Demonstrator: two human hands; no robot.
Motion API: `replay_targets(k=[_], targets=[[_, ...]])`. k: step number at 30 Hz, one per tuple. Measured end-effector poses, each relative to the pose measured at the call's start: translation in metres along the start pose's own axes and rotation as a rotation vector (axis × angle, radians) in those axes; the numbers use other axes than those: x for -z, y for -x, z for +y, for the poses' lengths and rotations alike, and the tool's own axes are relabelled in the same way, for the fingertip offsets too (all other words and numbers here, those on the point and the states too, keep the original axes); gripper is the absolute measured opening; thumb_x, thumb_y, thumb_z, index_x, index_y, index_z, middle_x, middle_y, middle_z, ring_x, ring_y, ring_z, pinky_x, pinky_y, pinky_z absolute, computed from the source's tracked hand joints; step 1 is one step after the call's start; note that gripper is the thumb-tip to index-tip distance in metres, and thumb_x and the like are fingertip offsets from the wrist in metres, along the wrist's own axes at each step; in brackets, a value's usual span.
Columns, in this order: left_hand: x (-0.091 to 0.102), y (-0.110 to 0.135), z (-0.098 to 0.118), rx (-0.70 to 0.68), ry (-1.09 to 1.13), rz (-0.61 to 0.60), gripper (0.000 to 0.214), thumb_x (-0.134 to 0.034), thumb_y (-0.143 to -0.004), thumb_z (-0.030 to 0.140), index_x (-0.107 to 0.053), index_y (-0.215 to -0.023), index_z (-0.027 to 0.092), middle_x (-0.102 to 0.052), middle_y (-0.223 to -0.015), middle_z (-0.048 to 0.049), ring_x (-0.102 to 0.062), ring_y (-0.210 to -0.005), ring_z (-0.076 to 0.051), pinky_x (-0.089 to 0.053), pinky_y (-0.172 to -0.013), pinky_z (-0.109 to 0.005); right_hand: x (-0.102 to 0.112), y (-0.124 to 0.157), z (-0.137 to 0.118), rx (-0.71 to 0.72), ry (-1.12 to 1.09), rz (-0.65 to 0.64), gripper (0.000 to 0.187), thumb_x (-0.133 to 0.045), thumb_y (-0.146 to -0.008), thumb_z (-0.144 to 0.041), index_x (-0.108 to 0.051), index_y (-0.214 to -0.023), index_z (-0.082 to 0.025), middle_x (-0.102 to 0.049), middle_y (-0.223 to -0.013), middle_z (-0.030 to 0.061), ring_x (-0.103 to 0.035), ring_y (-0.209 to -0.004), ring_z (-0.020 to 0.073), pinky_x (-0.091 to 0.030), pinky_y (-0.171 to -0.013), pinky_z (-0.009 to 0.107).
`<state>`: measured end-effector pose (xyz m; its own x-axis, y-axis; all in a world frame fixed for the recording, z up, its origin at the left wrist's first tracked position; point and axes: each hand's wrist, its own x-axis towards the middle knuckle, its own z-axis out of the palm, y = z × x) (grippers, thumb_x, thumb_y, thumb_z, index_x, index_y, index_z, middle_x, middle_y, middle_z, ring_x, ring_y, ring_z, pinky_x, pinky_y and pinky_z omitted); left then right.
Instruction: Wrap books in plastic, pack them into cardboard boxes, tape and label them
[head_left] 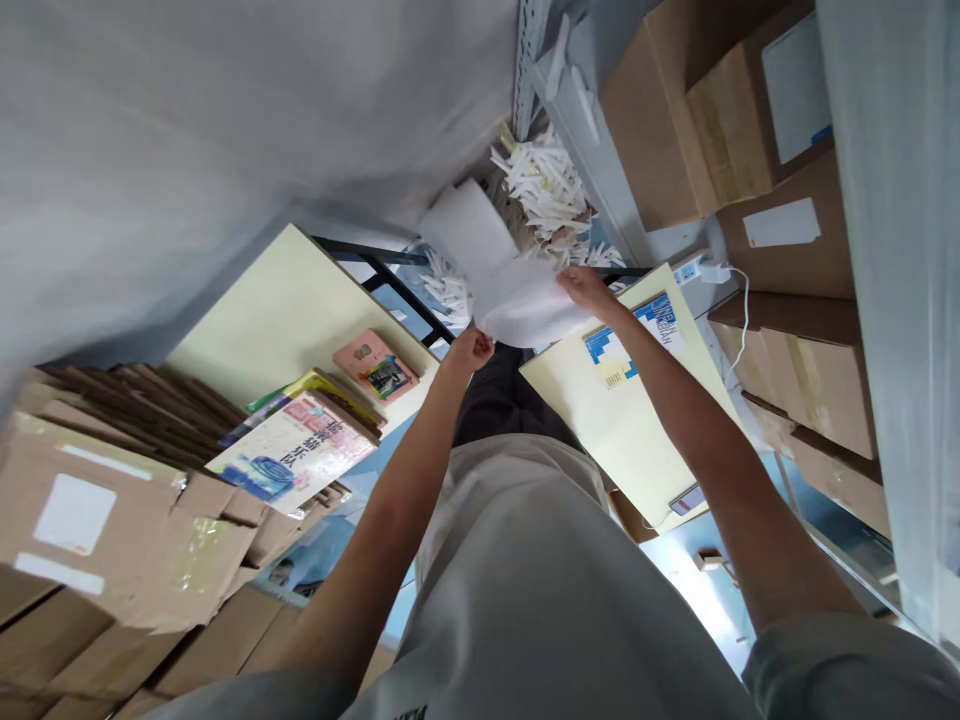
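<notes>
A white, slightly see-through wrapping sheet [517, 305] stretches between my hands, beyond my legs. It runs back to a rolled-looking white part [469, 230]; whether it is foam or bubble wrap I cannot make out. At the sheet's near left corner my left hand [472, 348] is closed on the edge, fingers curled. My right hand [589, 292] pinches the right edge between thumb and fingers, over the corner of the right-hand tabletop.
Books [300, 445] and a pink box [375, 365] lie on the left cream tabletop [277, 310], beside stacked flattened cardboard [112, 500]. White paper strips [547, 190] pile up ahead. A blue-and-white booklet [611, 355] and a phone [686, 499] rest on the right tabletop [600, 425]. Boxes [810, 370] fill the right-hand shelves.
</notes>
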<state>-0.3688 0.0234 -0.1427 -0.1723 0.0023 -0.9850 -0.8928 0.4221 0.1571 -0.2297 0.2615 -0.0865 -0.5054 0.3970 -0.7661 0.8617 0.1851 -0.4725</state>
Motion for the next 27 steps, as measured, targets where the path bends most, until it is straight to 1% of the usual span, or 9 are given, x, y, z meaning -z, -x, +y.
replay_targets(k=[2, 4, 5, 7, 10, 14, 17, 21, 27], targets=[[0.001, 0.0, 0.005, 0.048, 0.031, 0.012, 0.023, -0.077, -0.094, 0.015, -0.058, -0.084, 0.024, -0.045, -0.06, 0.005, -0.051, -0.058, -0.013, -0.052, -0.064, -0.023, 0.0, 0.0, -0.003, -0.011, -0.005, 0.053, 0.049, -0.068, -0.109, -0.04, -0.042, -0.07, -0.028, -0.043, -0.071, -0.0045, -0.049, -0.079, 0.0176, -0.04, -0.078, 0.03], [-0.001, 0.002, 0.01, 0.082, 0.059, 0.018, 0.026, -0.075, -0.105, 0.032, -0.058, -0.086, 0.024, -0.053, -0.065, 0.0028, -0.055, -0.06, -0.012, -0.052, -0.064, -0.023, 0.0, 0.002, -0.007, 0.001, 0.034, -0.019, 0.059, -0.078, -0.105, -0.039, -0.036, -0.066, -0.028, -0.033, -0.068, -0.007, -0.039, -0.073, 0.0155, -0.033, -0.074, 0.03], [-0.003, 0.003, 0.011, 0.088, 0.06, 0.027, 0.029, -0.074, -0.108, 0.042, -0.061, -0.089, 0.024, -0.059, -0.07, 0.0015, -0.058, -0.063, -0.013, -0.053, -0.066, -0.024, 0.0, 0.004, -0.009, 0.018, 0.036, -0.048, 0.061, -0.08, -0.105, -0.037, -0.034, -0.066, -0.028, -0.03, -0.068, -0.0075, -0.036, -0.072, 0.015, -0.031, -0.073, 0.03], [-0.01, 0.006, 0.013, 0.079, 0.035, 0.066, 0.032, -0.08, -0.107, 0.051, -0.066, -0.097, 0.024, -0.064, -0.076, 0.0007, -0.064, -0.07, -0.013, -0.053, -0.068, -0.023, 0.001, 0.007, -0.013, 0.047, -0.013, -0.006, 0.06, -0.077, -0.108, -0.035, -0.033, -0.068, -0.027, -0.03, -0.069, -0.0073, -0.036, -0.073, 0.0148, -0.032, -0.073, 0.03], [-0.019, 0.014, 0.014, 0.011, 0.018, 0.127, 0.023, -0.087, -0.104, 0.038, -0.07, -0.105, 0.023, -0.068, -0.081, 0.0011, -0.068, -0.078, -0.012, -0.053, -0.073, -0.022, 0.006, 0.01, -0.016, 0.039, -0.083, 0.089, 0.057, -0.072, -0.113, -0.048, -0.038, -0.072, -0.028, -0.036, -0.072, -0.0055, -0.043, -0.075, 0.0166, -0.04, -0.075, 0.03], [-0.021, 0.03, 0.015, -0.07, 0.16, 0.038, 0.016, -0.071, -0.116, 0.037, -0.071, -0.111, 0.021, -0.08, -0.102, -0.0069, -0.077, -0.099, -0.015, -0.061, -0.09, -0.026, 0.016, 0.017, -0.013, 0.004, -0.043, -0.098, 0.049, -0.089, -0.1, -0.055, -0.059, -0.076, -0.024, -0.063, -0.079, 0.0016, -0.061, -0.084, 0.0227, -0.055, -0.085, 0.035], [-0.017, 0.043, 0.016, -0.102, 0.163, -0.004, 0.02, -0.068, -0.118, 0.036, -0.069, -0.103, 0.022, -0.079, -0.099, -0.006, -0.078, -0.099, -0.015, -0.061, -0.092, -0.026, 0.018, 0.025, -0.016, -0.06, -0.108, -0.037, 0.045, -0.083, -0.105, -0.057, -0.067, -0.083, -0.022, -0.076, -0.09, 0.0096, -0.072, -0.092, 0.0268, -0.061, -0.092, 0.039], [-0.013, 0.061, 0.013, -0.227, 0.055, 0.017, 0.034, -0.08, -0.111, 0.04, -0.063, -0.088, 0.023, -0.07, -0.084, -0.0011, -0.074, -0.088, -0.016, -0.059, -0.085, -0.027, 0.018, 0.043, -0.032, -0.051, -0.218, 0.103, 0.051, -0.067, -0.114, -0.068, -0.073, -0.095, -0.021, -0.079, -0.093, 0.0126, -0.078, -0.092, 0.0293, -0.068, -0.085, 0.043], [0.0, 0.109, 0.012, -0.403, 0.073, -0.148, 0.038, -0.084, -0.11, 0.051, -0.07, -0.09, 0.023, -0.07, -0.083, -0.0028, -0.073, -0.085, -0.017, -0.06, -0.078, -0.028, 0.045, 0.091, -0.059, 0.093, -0.248, 0.172, 0.059, -0.071, -0.109, -0.08, -0.077, -0.098, -0.022, -0.073, -0.081, 0.0066, -0.078, -0.083, 0.0267, -0.065, -0.073, 0.037]])
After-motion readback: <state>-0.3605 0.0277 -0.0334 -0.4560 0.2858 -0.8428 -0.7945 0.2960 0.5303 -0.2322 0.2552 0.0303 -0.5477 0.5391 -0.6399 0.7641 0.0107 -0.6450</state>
